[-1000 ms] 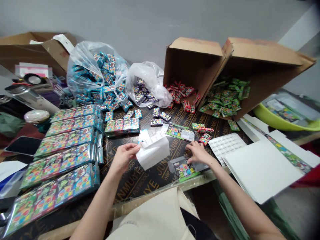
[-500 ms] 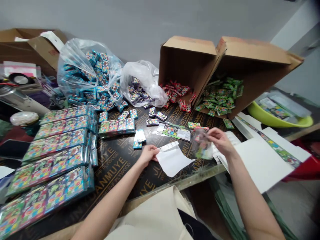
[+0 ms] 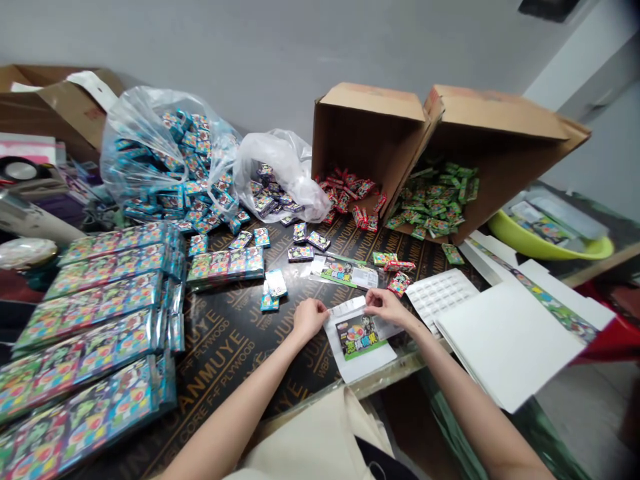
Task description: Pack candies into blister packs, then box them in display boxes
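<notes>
My left hand (image 3: 309, 317) and my right hand (image 3: 384, 305) both pinch the top edge of a clear printed bag (image 3: 361, 331) that lies on a white card (image 3: 361, 357) near the table's front edge. The bag shows a green and black label. Fingers of both hands are closed on the bag's upper edge. Just left of my left hand lie two small blue packets (image 3: 273, 288). A printed flat sheet (image 3: 343, 271) rests a little farther back.
Long filled packs (image 3: 100, 293) cover the left of the dark plywood table (image 3: 225, 347). Two plastic bags (image 3: 165, 160) of small boxes and two tipped cardboard boxes (image 3: 440, 153) with red and green packets stand behind. White cards (image 3: 505, 337) lie at right.
The left hand lowered the white card to the table. The right hand lifted the clear printed bag and laid it on the card. Now both hands hold its top edge.
</notes>
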The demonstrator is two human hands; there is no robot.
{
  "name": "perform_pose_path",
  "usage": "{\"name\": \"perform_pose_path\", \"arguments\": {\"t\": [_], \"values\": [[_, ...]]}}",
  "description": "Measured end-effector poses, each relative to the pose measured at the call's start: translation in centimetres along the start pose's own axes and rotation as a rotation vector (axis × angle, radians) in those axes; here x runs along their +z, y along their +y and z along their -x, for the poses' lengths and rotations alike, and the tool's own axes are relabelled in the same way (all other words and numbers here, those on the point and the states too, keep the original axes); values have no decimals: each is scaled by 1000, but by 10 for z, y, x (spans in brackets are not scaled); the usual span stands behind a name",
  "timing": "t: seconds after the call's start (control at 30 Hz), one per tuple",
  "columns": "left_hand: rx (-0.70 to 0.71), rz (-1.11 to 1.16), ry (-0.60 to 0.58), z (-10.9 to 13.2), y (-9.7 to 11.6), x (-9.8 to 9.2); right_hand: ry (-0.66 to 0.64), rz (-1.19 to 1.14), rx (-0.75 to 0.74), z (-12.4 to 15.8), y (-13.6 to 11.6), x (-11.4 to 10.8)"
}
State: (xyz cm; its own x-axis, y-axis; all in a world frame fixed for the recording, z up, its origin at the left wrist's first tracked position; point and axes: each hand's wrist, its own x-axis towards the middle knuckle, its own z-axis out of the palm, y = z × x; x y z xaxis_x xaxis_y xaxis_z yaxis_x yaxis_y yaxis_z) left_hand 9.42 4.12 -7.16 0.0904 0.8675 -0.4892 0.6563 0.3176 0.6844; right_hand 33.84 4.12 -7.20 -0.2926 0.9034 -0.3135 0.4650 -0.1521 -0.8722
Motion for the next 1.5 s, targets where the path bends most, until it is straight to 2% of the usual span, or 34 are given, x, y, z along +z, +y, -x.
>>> {"name": "perform_pose_path", "arguments": {"t": [0.1,0.27,0.37,0.47,0.6,0.73,0.83,1.0,1.1,1.2,1.27,1.33,1.43,1.5], "values": [[16,-47,-17,-3,0,-1,18,12,-11,-5,3,-3],[61,-64,-56,-11,-4,-3,140,424,-23,-3,8,-6],[98,-70,-49,-12,-5,0,260,652,-97,-4,3,-3],[137,-81,-13,-10,-4,4,354,789,-152,-20,-6,2],[178,-75,61,0,-5,2,291,844,-72,-63,-10,4],[220,-43,72,17,-12,-14,183,861,82,-103,-7,-4],[237,-2,59,30,-20,-24,145,776,100,-120,-6,-13],[184,198,41,42,-27,-36,132,635,-6,-126,-19,-29],[107,360,38,44,-26,-51,184,536,-70,-119,-42,-38],[87,531,152,44,-22,-79,329,214,-189,-104,-78,-33],[145,642,226,45,-17,-96,343,-161,-227,-88,-105,-14],[236,787,205,50,-11,-106,207,-506,-149,-70,-127,18],[270,1127,12,66,-1,-104,-39,-856,56,-44,-145,80],[183,1345,-150,78,4,-98,-69,-981,132,-32,-146,116]]}}
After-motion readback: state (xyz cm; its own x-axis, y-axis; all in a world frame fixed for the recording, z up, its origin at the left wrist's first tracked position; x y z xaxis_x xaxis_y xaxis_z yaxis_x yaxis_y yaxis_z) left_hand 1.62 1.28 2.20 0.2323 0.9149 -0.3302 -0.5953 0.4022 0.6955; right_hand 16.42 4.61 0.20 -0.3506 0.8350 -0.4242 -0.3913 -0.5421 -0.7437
